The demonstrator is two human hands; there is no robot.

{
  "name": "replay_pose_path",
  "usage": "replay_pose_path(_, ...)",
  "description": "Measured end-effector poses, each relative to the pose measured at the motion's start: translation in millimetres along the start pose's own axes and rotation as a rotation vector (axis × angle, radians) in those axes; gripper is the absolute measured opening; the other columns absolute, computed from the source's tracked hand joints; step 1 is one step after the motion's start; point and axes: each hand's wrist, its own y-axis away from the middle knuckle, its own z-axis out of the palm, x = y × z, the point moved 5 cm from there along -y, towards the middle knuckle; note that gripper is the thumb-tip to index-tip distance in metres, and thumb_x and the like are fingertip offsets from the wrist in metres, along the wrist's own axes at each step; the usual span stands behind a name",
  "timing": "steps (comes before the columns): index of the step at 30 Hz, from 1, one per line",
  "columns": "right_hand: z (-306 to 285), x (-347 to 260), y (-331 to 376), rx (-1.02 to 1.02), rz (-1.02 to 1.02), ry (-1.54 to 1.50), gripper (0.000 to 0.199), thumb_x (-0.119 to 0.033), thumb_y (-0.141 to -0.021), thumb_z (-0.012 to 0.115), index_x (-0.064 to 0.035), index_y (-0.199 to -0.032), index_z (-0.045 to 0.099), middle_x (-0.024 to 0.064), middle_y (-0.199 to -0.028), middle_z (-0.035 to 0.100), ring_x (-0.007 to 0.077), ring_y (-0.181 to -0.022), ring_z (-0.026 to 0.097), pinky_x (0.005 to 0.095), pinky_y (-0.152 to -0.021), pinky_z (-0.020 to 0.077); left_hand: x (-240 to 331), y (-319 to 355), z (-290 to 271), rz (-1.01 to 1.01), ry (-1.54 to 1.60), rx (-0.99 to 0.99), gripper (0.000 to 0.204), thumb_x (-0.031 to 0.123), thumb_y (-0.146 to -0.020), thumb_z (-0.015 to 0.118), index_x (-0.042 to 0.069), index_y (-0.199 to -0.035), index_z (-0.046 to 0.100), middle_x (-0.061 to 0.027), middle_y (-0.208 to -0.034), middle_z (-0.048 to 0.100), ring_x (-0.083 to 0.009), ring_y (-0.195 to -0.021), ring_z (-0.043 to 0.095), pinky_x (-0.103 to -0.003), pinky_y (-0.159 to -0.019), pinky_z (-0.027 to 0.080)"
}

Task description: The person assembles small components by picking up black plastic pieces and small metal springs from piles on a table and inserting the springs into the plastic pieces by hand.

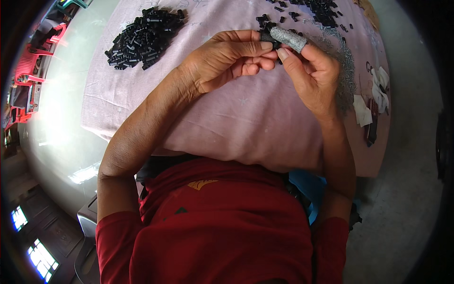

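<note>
Above the far middle of the cloth-covered table, my left hand (224, 59) pinches a small black plastic part (267, 38) between thumb and forefinger. My right hand (316, 78) meets it there, with thumb and forefinger bent close round the part's right side. Grey wrapping (288, 39) covers that forefinger. Whatever lies between the right fingertips is too small and hidden to make out. Left of my hands is a heap of short black tubular parts (146, 38). More loose black parts (324, 12) are scattered beyond my right hand.
A pile of tiny silvery metal pieces (347, 71) spreads beside my right hand. Near the table's right edge lie a white cloth (379, 87), a paper scrap (362, 111) and a dark narrow object (372, 125). Red plastic chairs (28, 64) stand off to the left.
</note>
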Motion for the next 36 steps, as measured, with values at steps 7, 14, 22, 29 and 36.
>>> replay_pose_path(7,-5,-3,0,-0.019,0.059,0.151,0.004,0.002,-0.091,0.066,0.0024,-0.088,0.069,-0.0010,-0.071,0.059,0.0021,-0.063,0.054,0.0210,-0.053,0.0425,2,1,4,0.021,-0.073,-0.003,0.016,0.015,-0.100,0.062,0.004,-0.112,0.065,-0.0046,-0.100,0.073,-0.0078,-0.083,0.069,-0.017,-0.069,0.054)
replay_pose_path(14,-5,-5,0,-0.076,-0.169,0.310,0.007,0.002,-0.090,0.068,0.0019,-0.096,0.071,0.0005,-0.075,0.065,0.0024,-0.063,0.056,0.0206,-0.054,0.0453,1,0,3,0.047,-0.087,-0.063,0.015,0.015,-0.100,0.062,0.005,-0.111,0.065,-0.0046,-0.102,0.073,-0.0082,-0.085,0.069,-0.018,-0.069,0.053)
replay_pose_path(22,-7,9,4,0.002,0.045,0.026,0.008,0.001,-0.087,0.070,0.0031,-0.095,0.071,0.0022,-0.081,0.071,0.0018,-0.067,0.059,0.0187,-0.055,0.0479,1,0,2,0.058,-0.086,-0.031,0.014,0.014,-0.100,0.063,0.005,-0.110,0.066,-0.0057,-0.102,0.073,-0.0090,-0.084,0.069,-0.019,-0.069,0.053)
replay_pose_path(29,-8,5,4,0.040,-0.155,0.310,0.003,0.000,-0.086,0.072,0.0008,-0.089,0.072,-0.0024,-0.070,0.067,0.0005,-0.058,0.053,0.0205,-0.047,0.0427,0,0,2,0.052,-0.117,-0.011,0.011,0.014,-0.100,0.063,0.006,-0.107,0.066,-0.0062,-0.103,0.073,-0.0095,-0.085,0.069,-0.019,-0.070,0.053)
replay_pose_path(36,-12,11,2,0.075,0.222,-0.047,0.016,-0.006,-0.091,0.070,0.0005,-0.105,0.073,0.0022,-0.086,0.073,0.0072,-0.069,0.067,0.0182,-0.056,0.0479,1,0,2,0.049,-0.042,-0.016,0.011,0.013,-0.100,0.061,0.007,-0.108,0.065,-0.0065,-0.103,0.073,-0.0101,-0.086,0.069,-0.020,-0.070,0.053)
